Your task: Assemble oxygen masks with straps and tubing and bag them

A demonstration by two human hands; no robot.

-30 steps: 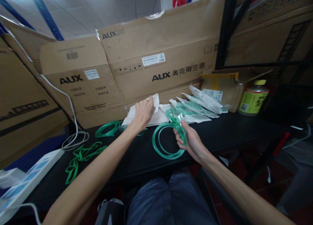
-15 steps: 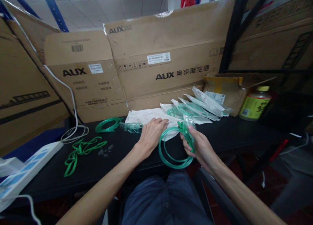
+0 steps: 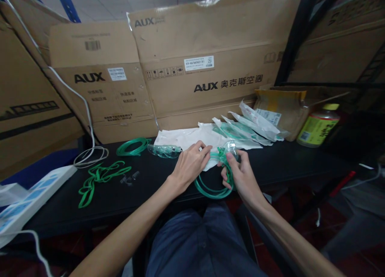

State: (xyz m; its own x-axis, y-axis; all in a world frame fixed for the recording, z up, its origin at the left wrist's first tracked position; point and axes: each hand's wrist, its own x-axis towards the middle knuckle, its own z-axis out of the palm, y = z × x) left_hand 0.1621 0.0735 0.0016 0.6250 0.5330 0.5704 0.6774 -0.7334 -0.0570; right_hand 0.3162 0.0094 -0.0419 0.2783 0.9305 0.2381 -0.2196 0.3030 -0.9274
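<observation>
My right hand (image 3: pixel 242 170) is closed around a clear plastic mask (image 3: pixel 231 148) with green parts, above the front edge of the table. A coil of green tubing (image 3: pixel 212 193) hangs below and to the left of these fingers. My left hand (image 3: pixel 192 162) is beside it, its fingertips bent together on the green tubing near the mask; the exact contact is partly hidden. Behind both hands lies a flat white wrapper (image 3: pixel 180 138). Several white packets (image 3: pixel 254 124) with green contents showing lean in a row at the back right.
Left of my hands lie stacked clear green-tinted mask shells (image 3: pixel 164 150), a tubing coil (image 3: pixel 132 147), green elastic straps (image 3: pixel 99 178) and small clear pieces (image 3: pixel 130 178). A power strip (image 3: pixel 36 196) is far left. A yellow-labelled bottle (image 3: pixel 319 126) and cardboard box (image 3: pixel 282 112) stand right.
My left hand has shifted slightly right, and its fingertips have come to the tubing by the mask. The mask has moved a little left and the coil hangs partly behind the right hand.
</observation>
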